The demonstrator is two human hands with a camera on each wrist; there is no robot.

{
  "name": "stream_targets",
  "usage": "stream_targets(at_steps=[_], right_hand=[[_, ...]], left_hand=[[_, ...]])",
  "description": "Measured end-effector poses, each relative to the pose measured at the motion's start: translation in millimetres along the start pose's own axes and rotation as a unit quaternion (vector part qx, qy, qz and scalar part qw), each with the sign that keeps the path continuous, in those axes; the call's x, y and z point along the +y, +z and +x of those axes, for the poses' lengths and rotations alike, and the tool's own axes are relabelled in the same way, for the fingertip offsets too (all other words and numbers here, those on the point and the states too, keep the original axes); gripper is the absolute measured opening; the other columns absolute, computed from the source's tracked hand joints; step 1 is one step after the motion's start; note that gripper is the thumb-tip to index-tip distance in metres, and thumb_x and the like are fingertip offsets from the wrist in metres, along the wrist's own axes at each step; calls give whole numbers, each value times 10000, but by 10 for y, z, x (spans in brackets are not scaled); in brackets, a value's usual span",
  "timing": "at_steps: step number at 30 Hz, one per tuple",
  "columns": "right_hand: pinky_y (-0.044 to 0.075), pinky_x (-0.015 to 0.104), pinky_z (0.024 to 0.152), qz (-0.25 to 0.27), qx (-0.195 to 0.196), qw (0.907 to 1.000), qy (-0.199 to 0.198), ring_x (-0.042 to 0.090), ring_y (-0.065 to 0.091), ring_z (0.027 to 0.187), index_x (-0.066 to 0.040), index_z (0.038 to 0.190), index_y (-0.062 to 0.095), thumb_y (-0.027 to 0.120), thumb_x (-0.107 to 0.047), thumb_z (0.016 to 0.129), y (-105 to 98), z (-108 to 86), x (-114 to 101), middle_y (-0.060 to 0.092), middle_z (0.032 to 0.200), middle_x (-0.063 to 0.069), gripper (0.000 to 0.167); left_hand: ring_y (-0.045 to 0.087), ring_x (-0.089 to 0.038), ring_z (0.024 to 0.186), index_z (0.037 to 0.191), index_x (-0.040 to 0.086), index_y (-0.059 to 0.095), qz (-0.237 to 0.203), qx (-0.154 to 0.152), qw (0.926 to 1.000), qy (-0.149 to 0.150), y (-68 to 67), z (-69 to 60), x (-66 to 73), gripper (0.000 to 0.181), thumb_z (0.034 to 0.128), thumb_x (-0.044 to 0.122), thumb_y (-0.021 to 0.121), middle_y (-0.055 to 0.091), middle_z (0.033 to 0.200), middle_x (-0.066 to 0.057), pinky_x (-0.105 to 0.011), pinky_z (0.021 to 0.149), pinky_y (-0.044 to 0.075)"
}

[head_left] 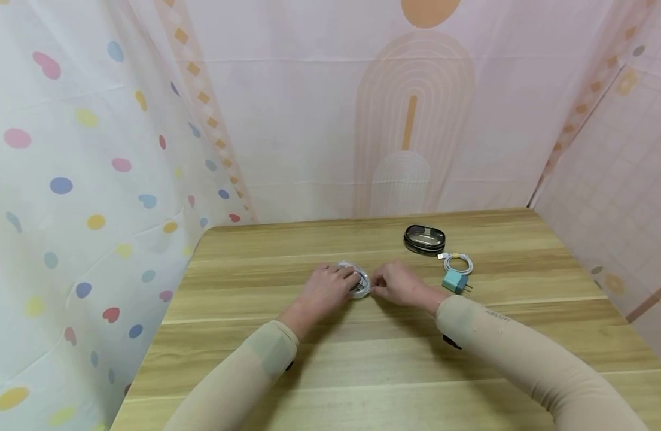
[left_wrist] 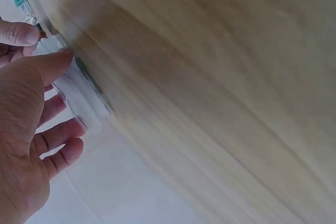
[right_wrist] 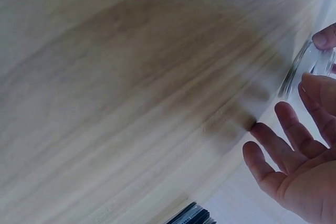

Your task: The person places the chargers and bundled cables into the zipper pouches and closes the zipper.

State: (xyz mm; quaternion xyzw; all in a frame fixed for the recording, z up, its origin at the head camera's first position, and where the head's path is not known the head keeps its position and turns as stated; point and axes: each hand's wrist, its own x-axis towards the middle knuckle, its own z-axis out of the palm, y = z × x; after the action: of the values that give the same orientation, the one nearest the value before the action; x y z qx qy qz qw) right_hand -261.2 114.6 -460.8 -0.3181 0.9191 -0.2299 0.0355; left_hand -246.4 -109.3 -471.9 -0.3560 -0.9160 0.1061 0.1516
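Note:
A clear round coil or case with a whitish look (head_left: 361, 281) lies on the wooden table between the two hands. My left hand (head_left: 328, 289) holds it from the left, thumb and fingers round its edge in the left wrist view, where the clear item (left_wrist: 79, 92) shows beside the hand (left_wrist: 26, 124). At its right edge my right hand (head_left: 399, 284) pinches with thumb and index finger. In the right wrist view the other fingers of that hand (right_wrist: 299, 156) are spread, close to the clear item (right_wrist: 300, 72). What the fingertips pinch is too small to tell.
On the wooden table (head_left: 362, 371), a black coiled cable (head_left: 424, 239) lies at the back right. Nearer stand a white coiled cable (head_left: 459, 263) and a teal plug adapter (head_left: 454, 281) with metal prongs. Patterned curtains (head_left: 308, 120) hang behind and at the sides.

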Motion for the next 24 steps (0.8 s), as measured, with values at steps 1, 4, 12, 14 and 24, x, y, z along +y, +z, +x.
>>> stream_targets(at_steps=[1,4,12,14,24], right_hand=[[510,202,633,3,8,10000,9,24,575,690,-94,909,799,793,-117,941,3,3,-2,768,813,-15,40],[510,201,629,-7,31,10000,31,24,571,683,-96,905,800,789,-111,940,1,7,-2,763,804,-16,39],[510,238,650,-33,-188,9992,354,60,581,715,-100,936,803,772,-138,964,-42,74,40,761,840,-14,57],[524,257,662,-153,-228,9985,480,73,597,726,-102,950,800,764,-153,975,-60,117,49,765,856,-8,67],[523,314,655,-1134,-51,9917,596,116,644,751,-162,970,818,773,-242,980,-76,352,75,782,868,-29,93]], left_hand=[[719,-213,1190,1245,218,705,-17,-8,10000,-13,3,-1,-1,343,951,365,802,734,1314,29,-403,890,614],[715,-223,1179,1251,219,704,-77,-76,9999,-59,-4,-1,-3,345,956,369,798,732,1328,26,-413,913,612],[681,-240,1168,1276,219,705,-91,-202,9997,-36,-60,-53,-32,400,933,387,824,751,1314,15,-423,1007,552],[688,-238,1178,1279,210,711,-111,-205,9997,4,-68,-67,-46,398,933,368,827,757,1302,5,-417,1046,543],[731,-249,1103,1255,140,724,-369,-148,9992,24,-32,-88,-72,270,987,162,746,762,1215,-65,-395,1018,593]])
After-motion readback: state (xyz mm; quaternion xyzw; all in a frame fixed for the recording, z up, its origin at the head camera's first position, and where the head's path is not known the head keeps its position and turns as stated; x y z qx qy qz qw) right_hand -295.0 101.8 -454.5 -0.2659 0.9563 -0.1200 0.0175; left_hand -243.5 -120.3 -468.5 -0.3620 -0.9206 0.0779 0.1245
